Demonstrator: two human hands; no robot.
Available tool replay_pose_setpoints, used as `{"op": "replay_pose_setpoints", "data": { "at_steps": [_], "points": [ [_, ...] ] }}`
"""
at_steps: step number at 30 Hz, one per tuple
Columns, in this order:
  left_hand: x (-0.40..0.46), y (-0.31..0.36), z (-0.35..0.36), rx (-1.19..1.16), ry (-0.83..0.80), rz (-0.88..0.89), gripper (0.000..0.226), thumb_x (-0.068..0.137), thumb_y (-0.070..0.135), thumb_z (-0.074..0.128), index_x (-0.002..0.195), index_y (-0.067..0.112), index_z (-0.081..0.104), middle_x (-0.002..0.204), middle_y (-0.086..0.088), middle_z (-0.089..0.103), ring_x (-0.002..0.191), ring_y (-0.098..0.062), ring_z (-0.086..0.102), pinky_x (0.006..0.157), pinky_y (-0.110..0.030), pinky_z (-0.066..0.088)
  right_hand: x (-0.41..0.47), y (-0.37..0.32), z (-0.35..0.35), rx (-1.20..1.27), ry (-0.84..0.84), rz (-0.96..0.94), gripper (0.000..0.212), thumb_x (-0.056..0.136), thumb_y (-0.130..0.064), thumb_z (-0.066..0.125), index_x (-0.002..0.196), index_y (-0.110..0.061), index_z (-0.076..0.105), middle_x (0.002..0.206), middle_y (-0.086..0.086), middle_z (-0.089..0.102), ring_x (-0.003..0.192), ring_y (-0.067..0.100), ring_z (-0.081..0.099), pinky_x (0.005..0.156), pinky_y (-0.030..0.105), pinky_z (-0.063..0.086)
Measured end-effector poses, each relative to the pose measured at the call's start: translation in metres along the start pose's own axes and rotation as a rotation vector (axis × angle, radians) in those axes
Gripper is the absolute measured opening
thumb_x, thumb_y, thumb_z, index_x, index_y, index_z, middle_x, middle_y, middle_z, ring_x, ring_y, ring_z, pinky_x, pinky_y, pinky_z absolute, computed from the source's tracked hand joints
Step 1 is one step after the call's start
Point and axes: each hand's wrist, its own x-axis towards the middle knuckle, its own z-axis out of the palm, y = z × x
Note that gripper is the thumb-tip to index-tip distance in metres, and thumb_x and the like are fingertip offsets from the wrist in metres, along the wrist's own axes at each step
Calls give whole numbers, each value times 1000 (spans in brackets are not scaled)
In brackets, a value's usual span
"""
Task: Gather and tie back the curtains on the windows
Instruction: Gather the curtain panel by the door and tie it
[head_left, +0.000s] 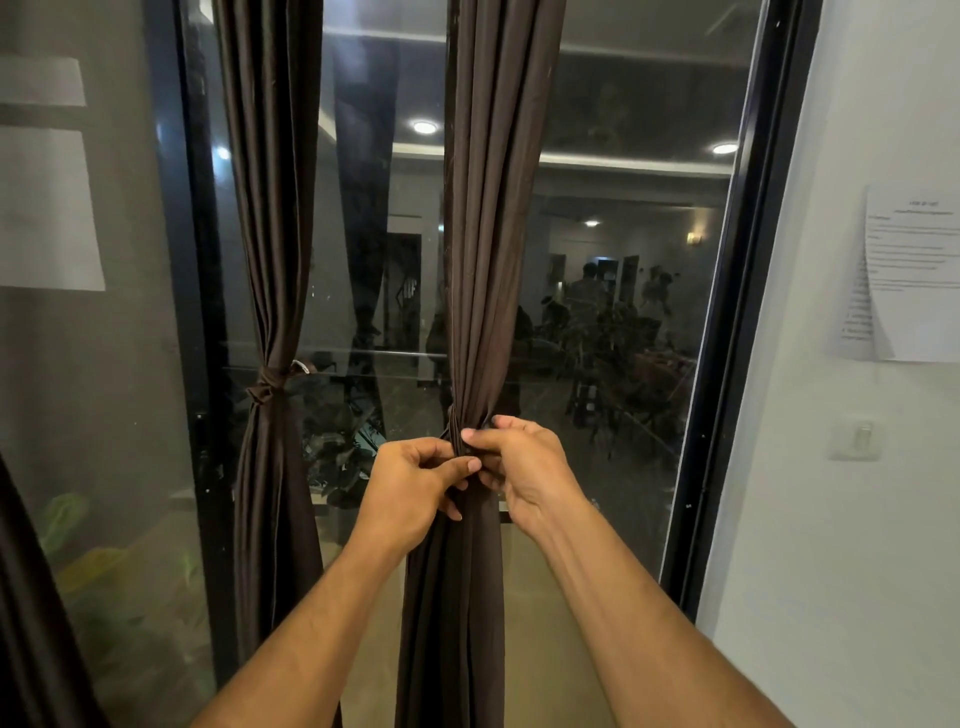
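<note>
Pinching tie band (470, 460) round gathered curtain (488, 260): left hand (415, 483), right hand (519, 467).

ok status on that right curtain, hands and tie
Left hand and right hand both pinching the tie on the right curtain. Left curtain already tied. Nothing in the way.
</note>
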Motion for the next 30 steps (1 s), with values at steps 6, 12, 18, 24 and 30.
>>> {"op": "replay_pose_setpoints", "data": {
  "at_steps": [6,12,18,24,30],
  "points": [
    [-4,2,5,-245,100,-121,5,87,1,77,83,4,78,85,-19,78,80,-27,78,56,-29,62,1,15,1,322,-13,14,41,89,16,58,117,-12,52,87,15,69,77,25,68,77,42,55],
    [-10,1,8,-476,173,-189,11,82,-7,77,93,-8,76,93,-25,77,75,-30,76,61,-26,62,0,17,4,275,-57,9,45,90,-1,69,132,-8,52,94,11,74,75,18,66,67,32,45],
    [-11,0,8,-299,185,-57,31,85,-6,75,76,23,82,82,-11,79,73,-28,78,62,-25,63,-7,-6,4,-193,-28,33,37,85,1,76,114,-10,56,94,12,74,75,18,70,61,32,53],
    [-10,1,-3,-201,117,-22,20,89,-7,71,92,12,77,83,-10,79,77,-26,78,61,-26,62,-19,-20,-9,-630,-137,122,25,99,-31,67,89,-9,74,67,2,74,56,11,69,55,25,51],
    [-8,19,-22,-95,-18,-11,22,92,-8,65,95,9,79,90,-13,80,85,-27,78,65,-28,64,-14,-38,-20,-552,-69,-19,23,94,-20,65,74,-11,70,56,1,64,41,8,55,46,21,46]
  ]
}}
